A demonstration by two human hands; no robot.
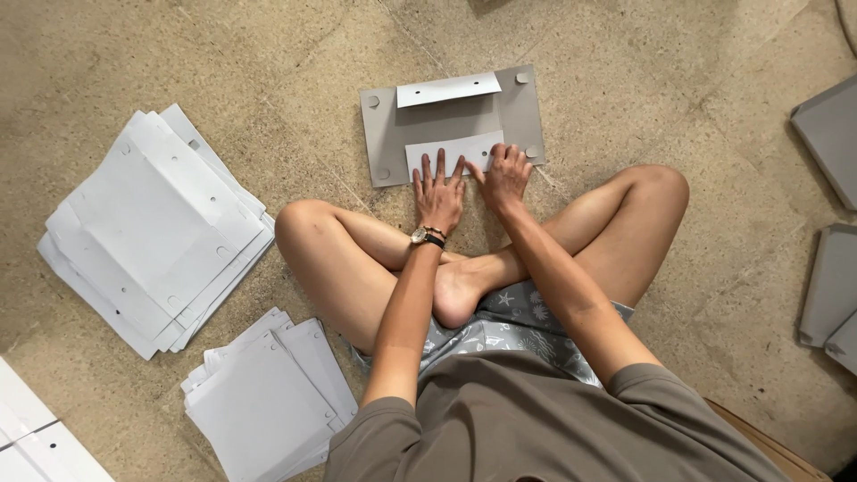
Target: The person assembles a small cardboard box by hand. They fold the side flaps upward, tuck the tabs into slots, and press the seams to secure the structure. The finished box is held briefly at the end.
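A grey cardboard sheet lies flat on the floor in front of my crossed legs. Two white strips are on it: one along its far edge, one along its near edge. My left hand, with a watch on the wrist, lies flat with fingers spread on the near strip. My right hand presses down beside it, fingers curled, on the same strip near the sheet's right corner.
A big fanned stack of white sheets lies to the left and a smaller stack near my left knee. More white pieces sit at the bottom left. Grey folded pieces lie along the right edge.
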